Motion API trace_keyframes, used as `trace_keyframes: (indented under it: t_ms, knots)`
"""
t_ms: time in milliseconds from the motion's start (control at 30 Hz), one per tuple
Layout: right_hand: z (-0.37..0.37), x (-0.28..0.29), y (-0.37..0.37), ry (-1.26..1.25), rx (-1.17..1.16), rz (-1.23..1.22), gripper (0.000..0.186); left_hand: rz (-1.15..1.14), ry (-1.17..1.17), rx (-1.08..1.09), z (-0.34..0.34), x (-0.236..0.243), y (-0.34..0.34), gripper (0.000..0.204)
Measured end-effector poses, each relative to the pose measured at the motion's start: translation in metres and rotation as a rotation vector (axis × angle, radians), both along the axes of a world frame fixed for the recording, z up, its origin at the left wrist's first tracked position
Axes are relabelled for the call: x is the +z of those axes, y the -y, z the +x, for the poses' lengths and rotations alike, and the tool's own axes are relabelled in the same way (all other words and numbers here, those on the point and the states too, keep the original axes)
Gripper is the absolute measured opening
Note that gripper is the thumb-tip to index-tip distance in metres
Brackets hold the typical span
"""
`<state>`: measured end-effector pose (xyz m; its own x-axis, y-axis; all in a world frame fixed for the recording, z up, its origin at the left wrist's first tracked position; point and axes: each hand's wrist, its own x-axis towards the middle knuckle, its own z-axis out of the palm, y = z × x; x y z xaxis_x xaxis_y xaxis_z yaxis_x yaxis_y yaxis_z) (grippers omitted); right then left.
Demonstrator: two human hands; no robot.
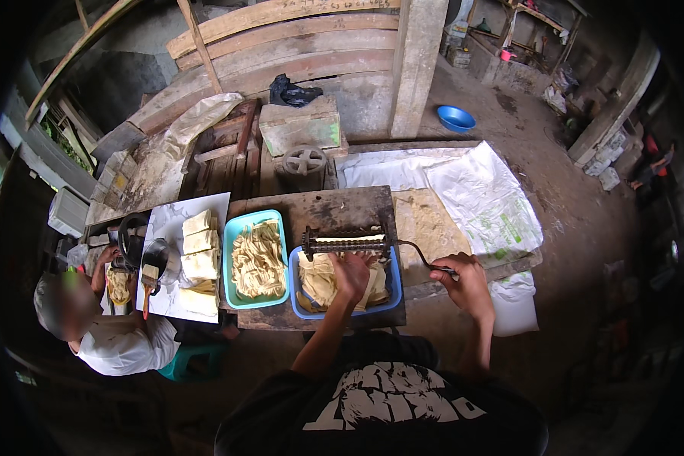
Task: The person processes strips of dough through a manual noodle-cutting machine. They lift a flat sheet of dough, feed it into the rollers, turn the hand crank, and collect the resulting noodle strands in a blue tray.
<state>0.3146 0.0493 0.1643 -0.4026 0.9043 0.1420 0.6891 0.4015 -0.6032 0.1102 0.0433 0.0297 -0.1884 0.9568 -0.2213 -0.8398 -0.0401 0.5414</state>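
The right hand (463,277) is closed around the end of the crank handle (422,257), a thin bent metal rod that runs from the fist leftward to the roller cutter (347,243). That cutter is a dark metal frame with a pale sheet between its rollers, lying across the far rim of the blue tub (391,292). The left hand (352,273) sits just on the near side of the cutter, over the tub, its fingers curled down onto the pale strips (319,277) heaped there; whether it actually pinches any of them I cannot tell. The two hands are near each other, with the crank spanning the gap between them.

Left of the left hand stands one turquoise tray (233,262), full of cut pale strips and touching the blue tub's side. Further left again, about five pale folded slabs (199,262) are laid in a row on a white sheet (167,220). There are two containers of strips in all, one cutter and one crank.

Well to the left of both hands, another person (110,334) in a white shirt sits at the end of the wooden table (334,204), beside the slabs.

Beyond the right hand, white sacks (482,197) lie spread out, and one blue bowl (456,118) rests on the ground far off.
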Motion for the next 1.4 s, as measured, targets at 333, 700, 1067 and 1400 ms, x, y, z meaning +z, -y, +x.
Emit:
trace_keyframes:
  t_ms: [333,700,1067,1400]
  knots:
    - [-0.005,-0.001,0.004,0.001,-0.026,-0.012,0.02,0.036,0.439,0.04,-0.007,-0.004,0.003,0.082]
    - [-0.009,0.006,-0.01,-0.026,0.024,0.15,0.019,0.071,0.585,-0.106,-0.018,0.014,0.002,0.071]
    - [-0.017,0.012,-0.052,-0.098,0.085,0.168,0.015,0.15,0.575,-0.045,-0.022,0.014,-0.007,0.049]
    - [-0.042,-0.062,-0.118,-0.208,0.089,0.21,0.018,0.236,0.651,0.037,-0.014,0.006,-0.006,0.036]
